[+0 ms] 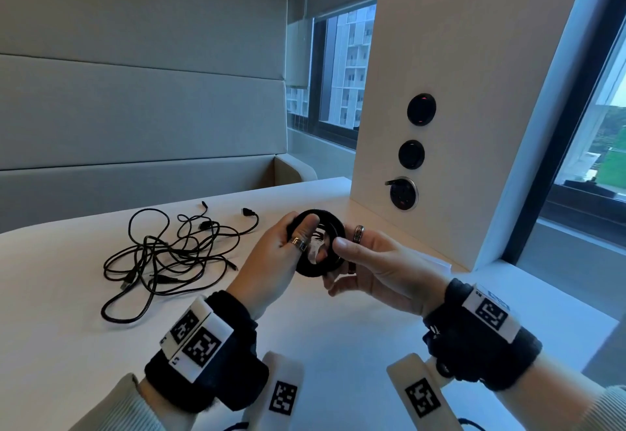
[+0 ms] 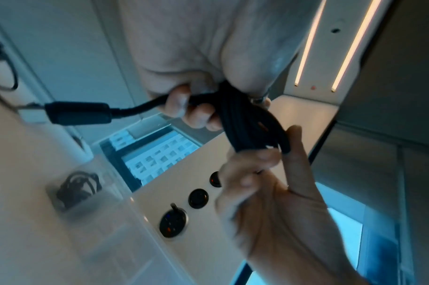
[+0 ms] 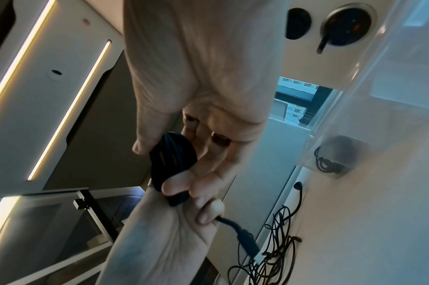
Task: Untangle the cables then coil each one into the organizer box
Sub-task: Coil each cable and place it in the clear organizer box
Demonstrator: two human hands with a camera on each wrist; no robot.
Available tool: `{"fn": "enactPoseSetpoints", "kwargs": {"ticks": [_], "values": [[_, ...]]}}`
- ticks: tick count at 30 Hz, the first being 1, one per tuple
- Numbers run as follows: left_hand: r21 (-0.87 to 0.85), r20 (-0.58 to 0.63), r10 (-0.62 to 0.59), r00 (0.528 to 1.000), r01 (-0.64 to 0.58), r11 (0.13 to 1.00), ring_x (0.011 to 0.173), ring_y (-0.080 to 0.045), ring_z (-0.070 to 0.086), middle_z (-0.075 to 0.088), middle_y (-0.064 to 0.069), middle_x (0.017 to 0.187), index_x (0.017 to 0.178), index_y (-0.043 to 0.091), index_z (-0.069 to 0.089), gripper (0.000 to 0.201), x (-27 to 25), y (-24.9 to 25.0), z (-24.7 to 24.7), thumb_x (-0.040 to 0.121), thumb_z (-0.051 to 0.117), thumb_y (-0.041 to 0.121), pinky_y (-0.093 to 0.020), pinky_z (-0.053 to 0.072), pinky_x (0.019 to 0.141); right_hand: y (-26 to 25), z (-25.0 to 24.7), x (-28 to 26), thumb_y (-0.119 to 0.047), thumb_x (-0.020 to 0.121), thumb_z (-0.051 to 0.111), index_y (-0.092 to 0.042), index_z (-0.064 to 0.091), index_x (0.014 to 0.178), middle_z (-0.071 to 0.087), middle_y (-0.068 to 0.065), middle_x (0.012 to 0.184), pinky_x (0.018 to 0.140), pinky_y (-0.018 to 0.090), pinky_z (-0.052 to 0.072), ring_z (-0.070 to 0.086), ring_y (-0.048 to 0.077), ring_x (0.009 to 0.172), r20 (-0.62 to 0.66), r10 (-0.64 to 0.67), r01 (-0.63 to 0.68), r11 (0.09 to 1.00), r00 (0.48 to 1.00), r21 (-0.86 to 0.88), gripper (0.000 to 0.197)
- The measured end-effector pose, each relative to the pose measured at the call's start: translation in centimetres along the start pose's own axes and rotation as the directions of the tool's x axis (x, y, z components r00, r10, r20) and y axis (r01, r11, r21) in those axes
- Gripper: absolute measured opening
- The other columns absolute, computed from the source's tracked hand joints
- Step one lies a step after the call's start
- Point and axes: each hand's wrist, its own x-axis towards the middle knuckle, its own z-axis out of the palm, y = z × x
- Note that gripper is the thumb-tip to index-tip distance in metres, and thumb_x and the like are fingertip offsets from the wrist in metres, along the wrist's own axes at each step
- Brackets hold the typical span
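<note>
I hold a black cable wound into a tight ring (image 1: 310,270) above the table, between both hands. My left hand (image 1: 298,232) grips its left side with the thumb over the top. My right hand (image 1: 352,261) pinches the right side. In the left wrist view the coil (image 2: 247,119) has its plug end (image 2: 79,113) sticking out past the left fingers (image 2: 191,110). A tangle of black cables (image 1: 162,254) lies on the table to the left. The clear organizer box (image 2: 49,194) holds one coiled cable (image 2: 77,185). In the head view my hands mostly hide it.
The white table (image 1: 338,346) runs up to a pale wall panel with round sockets (image 1: 411,154) on the right. A padded bench back (image 1: 135,108) stands behind the table. Windows (image 1: 342,68) lie beyond.
</note>
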Motion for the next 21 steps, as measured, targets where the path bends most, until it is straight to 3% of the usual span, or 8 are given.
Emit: {"fn": "enactPoseSetpoints", "kwargs": {"ticks": [4, 6, 8, 10, 12, 14, 18, 21], "values": [[0.201, 0.039, 0.012, 0.999, -0.02, 0.979, 0.055, -0.001, 0.048, 0.055, 0.013, 0.057, 0.087, 0.009, 0.056, 0.038, -0.1, -0.3, -0.5, 0.087, 0.045, 0.046, -0.015, 0.036, 0.054, 0.5, 1.1, 0.2, -0.024, 0.094, 0.052, -0.007, 0.049, 0.094, 0.061, 0.004, 0.081, 0.055, 0.029, 0.052, 0.062, 0.021, 0.062, -0.114, 0.038, -0.048, 0.996, 0.993, -0.081, 0.017], [0.272, 0.054, -0.015, 0.998, 0.0, 0.962, 0.055, -0.004, 0.05, 0.058, 0.009, 0.059, 0.089, 0.012, 0.056, 0.049, -0.2, -0.3, -0.6, 0.077, 0.044, 0.058, -0.023, 0.039, 0.057, 0.8, 1.7, 0.6, -0.025, 0.097, 0.043, -0.008, 0.045, 0.089, 0.054, 0.002, 0.074, 0.05, 0.029, 0.05, 0.054, 0.019, 0.054, -0.225, 0.024, -0.047, 0.994, 0.974, -0.098, 0.019], [0.271, 0.108, -0.126, 0.986, 0.093, 0.958, 0.043, -0.003, 0.043, 0.058, 0.013, 0.055, 0.089, 0.016, 0.055, 0.053, -0.2, -0.2, -1.0, 0.07, 0.046, 0.064, -0.024, 0.032, 0.049, 0.8, 1.7, 1.1, -0.029, 0.098, 0.039, -0.01, 0.044, 0.083, 0.048, 0.001, 0.067, 0.046, 0.028, 0.046, 0.043, 0.015, 0.047, -0.335, -0.01, -0.026, 0.995, 0.942, -0.101, 0.025], [0.219, 0.152, -0.22, 0.964, 0.184, 0.958, 0.038, -0.007, 0.037, 0.061, 0.006, 0.059, 0.09, 0.015, 0.055, 0.042, 0.2, -0.4, -1.9, 0.08, 0.052, 0.055, -0.026, 0.031, 0.049, 0.3, 1.0, 1.3, -0.032, 0.099, 0.038, -0.012, 0.042, 0.081, 0.045, -0.001, 0.066, 0.044, 0.028, 0.043, 0.036, 0.012, 0.044, -0.44, -0.039, -0.011, 0.994, 0.897, -0.111, 0.027], [0.17, 0.126, -0.246, 0.961, 0.223, 0.96, 0.039, -0.01, 0.035, 0.059, -0.001, 0.062, 0.087, 0.011, 0.055, 0.016, 0.6, -0.7, -2.8, 0.093, 0.053, 0.026, -0.028, 0.036, 0.05, 0.0, 0.2, 1.2, -0.032, 0.099, 0.038, -0.012, 0.04, 0.084, 0.045, -0.001, 0.069, 0.044, 0.029, 0.042, 0.034, 0.011, 0.041, -0.526, -0.076, -0.008, 0.988, 0.847, -0.156, 0.025], [0.073, 0.129, -0.226, 0.966, 0.218, 0.973, 0.042, -0.011, 0.041, 0.055, -0.003, 0.062, 0.084, 0.009, 0.057, 0.015, 0.7, -0.6, -3.1, 0.095, 0.048, 0.005, -0.027, 0.044, 0.05, 0.0, -0.2, 1.2, -0.03, 0.1, 0.038, -0.011, 0.039, 0.084, 0.045, 0.0, 0.07, 0.043, 0.029, 0.043, 0.034, 0.011, 0.039, -0.572, -0.105, -0.023, 0.977, 0.814, -0.212, 0.025], [-0.138, 0.207, -0.163, 0.965, 0.193, 0.971, 0.057, -0.017, 0.053, 0.059, 0.0, 0.06, 0.084, 0.007, 0.061, 0.004, 0.3, 0.2, -2.4, 0.084, 0.063, 0.003, -0.024, 0.051, 0.06, 0.3, 0.2, 1.5, -0.025, 0.1, 0.037, -0.011, 0.039, 0.083, 0.044, 0.001, 0.069, 0.039, 0.027, 0.043, 0.035, 0.01, 0.038, -0.59, -0.152, -0.058, 0.945, 0.793, -0.322, 0.022], [-0.102, 0.33, -0.098, 0.939, 0.139, 0.985, 0.071, -0.012, 0.06, 0.064, 0.005, 0.072, 0.097, 0.011, 0.062, 0.03, -0.1, 0.3, -2.0, 0.068, 0.071, 0.008, -0.022, 0.051, 0.069, 0.3, 0.7, 1.7, -0.023, 0.1, 0.037, -0.012, 0.036, 0.078, 0.043, 0.001, 0.066, 0.036, 0.026, 0.042, 0.034, 0.008, 0.035, -0.59, -0.191, -0.072, 0.917, 0.784, -0.392, 0.024]]}}
